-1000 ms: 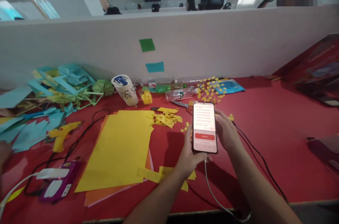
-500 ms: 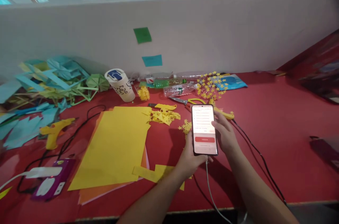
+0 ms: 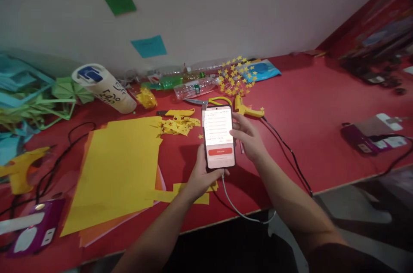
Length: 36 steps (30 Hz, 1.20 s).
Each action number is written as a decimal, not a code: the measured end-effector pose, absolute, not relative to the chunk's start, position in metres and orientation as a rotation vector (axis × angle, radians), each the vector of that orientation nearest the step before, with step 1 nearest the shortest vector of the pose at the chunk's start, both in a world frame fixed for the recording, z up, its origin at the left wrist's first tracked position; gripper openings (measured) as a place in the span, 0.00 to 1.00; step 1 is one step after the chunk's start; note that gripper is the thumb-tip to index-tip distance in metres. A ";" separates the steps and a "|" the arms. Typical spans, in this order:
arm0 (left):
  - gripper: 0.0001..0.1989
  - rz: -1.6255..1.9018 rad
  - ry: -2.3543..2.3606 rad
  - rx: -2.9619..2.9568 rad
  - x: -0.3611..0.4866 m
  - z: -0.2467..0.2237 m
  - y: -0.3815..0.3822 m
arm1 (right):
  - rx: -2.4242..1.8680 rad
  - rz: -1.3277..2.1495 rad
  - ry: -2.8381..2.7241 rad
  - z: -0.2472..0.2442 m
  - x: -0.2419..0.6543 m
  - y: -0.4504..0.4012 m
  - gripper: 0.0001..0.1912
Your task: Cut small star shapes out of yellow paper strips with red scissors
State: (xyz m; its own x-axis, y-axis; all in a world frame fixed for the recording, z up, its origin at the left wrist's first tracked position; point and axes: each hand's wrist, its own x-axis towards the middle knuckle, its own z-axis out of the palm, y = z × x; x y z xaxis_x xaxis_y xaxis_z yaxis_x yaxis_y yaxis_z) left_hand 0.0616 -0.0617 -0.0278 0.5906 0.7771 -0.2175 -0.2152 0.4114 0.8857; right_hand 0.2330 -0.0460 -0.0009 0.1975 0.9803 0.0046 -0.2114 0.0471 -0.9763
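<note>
A smartphone (image 3: 220, 139) with a lit screen and a red button on it is held upright above the red table. My left hand (image 3: 204, 172) is wrapped round its lower left side and bottom edge. At its right edge, my right hand (image 3: 248, 135) grips with curled fingers, the thumb lying by the screen. A white cable (image 3: 234, 208) runs from the phone's bottom down past the table edge. Behind the phone lie yellow-handled scissors (image 3: 201, 101) and a yellow glue gun (image 3: 248, 108). Yellow paper scraps (image 3: 179, 126) with star-shaped holes are to its left.
Yellow paper sheets (image 3: 112, 170) cover the table's left part. A tumbler (image 3: 105, 90), plastic bottles (image 3: 195, 88) and a cluster of yellow stars (image 3: 237, 77) stand along the wall. Purple power strips (image 3: 37, 225) and a second glue gun (image 3: 22, 170) lie at the sides.
The view has tilted down and turned right, so table things appear further left and the right-hand power strip shows more fully. Both hands still hold the phone.
</note>
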 end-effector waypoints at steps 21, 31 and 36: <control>0.39 0.673 0.712 1.019 0.061 -0.039 -0.062 | -1.088 1.140 -0.913 0.005 0.230 -0.048 0.19; 0.39 0.644 0.701 1.020 0.059 -0.042 -0.063 | -1.194 1.009 -0.913 0.004 0.229 -0.047 0.08; 0.36 0.674 0.693 1.024 0.060 -0.040 -0.063 | -1.088 1.117 -0.916 0.005 0.230 -0.047 0.17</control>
